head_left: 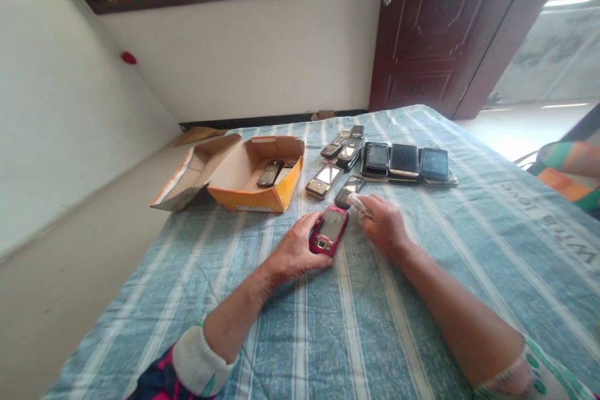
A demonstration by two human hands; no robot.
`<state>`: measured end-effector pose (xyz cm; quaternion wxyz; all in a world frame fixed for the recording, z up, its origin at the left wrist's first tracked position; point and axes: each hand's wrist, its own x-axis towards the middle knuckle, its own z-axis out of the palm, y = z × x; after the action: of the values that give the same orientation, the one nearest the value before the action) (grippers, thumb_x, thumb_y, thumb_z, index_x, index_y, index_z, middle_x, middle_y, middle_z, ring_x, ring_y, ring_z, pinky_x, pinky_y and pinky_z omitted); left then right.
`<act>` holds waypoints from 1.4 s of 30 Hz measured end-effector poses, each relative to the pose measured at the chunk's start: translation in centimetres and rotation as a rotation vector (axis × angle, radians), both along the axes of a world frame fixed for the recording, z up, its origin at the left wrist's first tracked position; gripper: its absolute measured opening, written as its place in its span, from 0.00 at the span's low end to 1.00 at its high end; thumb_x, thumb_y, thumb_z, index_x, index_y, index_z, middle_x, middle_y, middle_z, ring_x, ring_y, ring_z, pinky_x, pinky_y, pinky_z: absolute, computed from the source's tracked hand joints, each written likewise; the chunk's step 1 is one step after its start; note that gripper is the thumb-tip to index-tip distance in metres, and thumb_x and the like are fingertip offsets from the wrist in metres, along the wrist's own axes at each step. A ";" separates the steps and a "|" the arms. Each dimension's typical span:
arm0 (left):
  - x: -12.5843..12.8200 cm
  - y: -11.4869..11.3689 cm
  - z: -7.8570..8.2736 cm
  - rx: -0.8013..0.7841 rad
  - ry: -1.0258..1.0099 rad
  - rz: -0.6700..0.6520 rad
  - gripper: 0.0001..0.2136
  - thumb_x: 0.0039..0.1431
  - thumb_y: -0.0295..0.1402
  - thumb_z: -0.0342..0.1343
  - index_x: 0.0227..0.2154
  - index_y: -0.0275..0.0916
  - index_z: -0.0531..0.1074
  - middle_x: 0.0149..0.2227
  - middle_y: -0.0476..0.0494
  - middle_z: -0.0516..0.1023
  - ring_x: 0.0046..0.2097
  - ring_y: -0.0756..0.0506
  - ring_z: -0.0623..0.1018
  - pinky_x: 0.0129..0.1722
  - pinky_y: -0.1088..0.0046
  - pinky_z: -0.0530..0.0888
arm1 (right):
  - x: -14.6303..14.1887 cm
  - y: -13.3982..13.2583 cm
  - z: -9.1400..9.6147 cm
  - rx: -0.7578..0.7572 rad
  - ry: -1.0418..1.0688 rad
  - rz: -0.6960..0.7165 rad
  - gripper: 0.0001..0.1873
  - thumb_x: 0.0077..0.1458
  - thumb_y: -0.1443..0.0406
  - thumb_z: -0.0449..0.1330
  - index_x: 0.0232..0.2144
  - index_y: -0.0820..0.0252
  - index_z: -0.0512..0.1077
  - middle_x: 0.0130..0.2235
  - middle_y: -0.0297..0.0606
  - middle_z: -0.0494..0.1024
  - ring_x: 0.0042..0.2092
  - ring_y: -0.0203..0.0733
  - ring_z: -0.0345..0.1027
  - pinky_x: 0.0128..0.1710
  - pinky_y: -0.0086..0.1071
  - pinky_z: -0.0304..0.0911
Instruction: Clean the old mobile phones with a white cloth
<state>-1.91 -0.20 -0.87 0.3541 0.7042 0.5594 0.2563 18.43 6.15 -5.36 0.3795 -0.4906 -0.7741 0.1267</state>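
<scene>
My left hand point(296, 250) grips a pink-red mobile phone point(330, 228) by its lower left side, its screen and keypad facing up. Bunched in the closed fingers of my right hand point(382, 225) is a white cloth or tissue point(360, 205), just right of that phone. Beyond the cloth lies a dark keypad phone point(349, 190). A gold-edged keypad phone point(324, 180) rests to its left. Whether the cloth touches the dark phone I cannot tell.
An open orange cardboard box point(253, 200) with a few phones inside stands at the left. Several keypad phones point(349, 151) lie in a group behind my hands. Stacks of touchscreen phones point(404, 159) sit to the right. A blue striped cloth point(262, 337) covers the surface.
</scene>
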 end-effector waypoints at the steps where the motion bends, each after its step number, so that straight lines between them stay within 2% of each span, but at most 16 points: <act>1: 0.0 0.0 -0.2 0.015 0.015 0.001 0.39 0.39 0.28 0.66 0.58 0.40 0.61 0.57 0.38 0.68 0.59 0.36 0.68 0.60 0.59 0.64 | -0.5 -0.5 -0.1 0.024 -0.038 0.053 0.13 0.53 0.70 0.53 0.38 0.57 0.75 0.35 0.39 0.75 0.37 0.42 0.67 0.35 0.30 0.58; 4: -0.1 0.0 -1.0 0.074 0.061 0.016 0.41 0.39 0.28 0.66 0.59 0.40 0.59 0.58 0.39 0.68 0.58 0.36 0.68 0.60 0.58 0.64 | -1.6 -1.6 -0.1 0.109 -0.124 0.153 0.17 0.52 0.74 0.51 0.40 0.57 0.74 0.36 0.39 0.75 0.38 0.41 0.66 0.36 0.29 0.58; 8: -0.1 0.0 -1.8 0.147 0.085 0.012 0.42 0.38 0.28 0.66 0.60 0.40 0.58 0.58 0.39 0.67 0.58 0.36 0.68 0.60 0.57 0.63 | -2.0 -2.1 0.1 0.231 -0.178 0.190 0.16 0.54 0.76 0.50 0.40 0.60 0.74 0.34 0.40 0.73 0.38 0.44 0.64 0.37 0.32 0.58; 12: 0.0 0.0 -2.2 0.179 0.072 0.042 0.41 0.39 0.28 0.66 0.59 0.38 0.58 0.57 0.37 0.68 0.57 0.37 0.69 0.59 0.58 0.64 | -2.4 -2.6 0.5 0.308 -0.235 0.277 0.11 0.58 0.74 0.51 0.34 0.61 0.73 0.33 0.40 0.73 0.38 0.45 0.63 0.39 0.35 0.58; 15: -0.1 -0.1 -2.3 0.171 0.058 0.052 0.40 0.40 0.30 0.65 0.59 0.36 0.57 0.56 0.35 0.69 0.56 0.37 0.70 0.59 0.58 0.66 | -3.1 -3.1 0.6 0.326 -0.280 0.394 0.09 0.60 0.71 0.54 0.31 0.61 0.72 0.33 0.39 0.73 0.38 0.44 0.63 0.41 0.36 0.59; 17: -0.1 -0.1 -2.4 0.167 0.059 0.043 0.40 0.40 0.31 0.65 0.59 0.36 0.57 0.56 0.35 0.69 0.56 0.37 0.70 0.58 0.58 0.66 | -3.5 -3.4 0.7 0.325 -0.309 0.423 0.08 0.60 0.70 0.55 0.30 0.62 0.72 0.33 0.39 0.74 0.39 0.44 0.64 0.42 0.37 0.59; 27: -0.3 0.4 -3.0 0.252 0.057 0.022 0.39 0.39 0.30 0.64 0.58 0.34 0.58 0.56 0.34 0.69 0.56 0.36 0.70 0.59 0.57 0.65 | -5.4 -2.7 1.3 0.252 -0.385 0.398 0.05 0.59 0.70 0.58 0.32 0.61 0.73 0.36 0.41 0.74 0.43 0.45 0.64 0.46 0.37 0.58; 31: -0.3 0.3 -2.5 0.203 0.047 0.029 0.40 0.39 0.30 0.65 0.59 0.37 0.58 0.56 0.36 0.69 0.56 0.36 0.70 0.58 0.57 0.66 | -4.6 -2.6 1.1 0.268 -0.414 0.395 0.04 0.59 0.70 0.58 0.32 0.61 0.74 0.37 0.41 0.75 0.43 0.46 0.64 0.44 0.37 0.57; 38: -0.3 0.2 -2.2 0.169 0.051 0.035 0.42 0.37 0.28 0.66 0.59 0.43 0.57 0.56 0.40 0.69 0.57 0.37 0.70 0.59 0.56 0.65 | -2.5 -1.9 0.4 0.253 -0.430 0.185 0.10 0.60 0.73 0.54 0.36 0.61 0.75 0.35 0.40 0.74 0.40 0.45 0.64 0.40 0.36 0.56; 42: -0.3 0.3 -2.4 0.175 0.053 0.033 0.43 0.37 0.29 0.67 0.59 0.42 0.57 0.56 0.40 0.69 0.57 0.37 0.69 0.59 0.57 0.64 | -2.9 -2.2 0.1 0.270 -0.404 0.202 0.11 0.61 0.72 0.53 0.39 0.61 0.75 0.37 0.41 0.74 0.42 0.46 0.63 0.42 0.36 0.56</act>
<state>-2.19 0.05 -3.28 0.2724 0.7297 0.5555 0.2912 15.54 3.97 -5.30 0.2646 -0.3710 -0.8892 -0.0410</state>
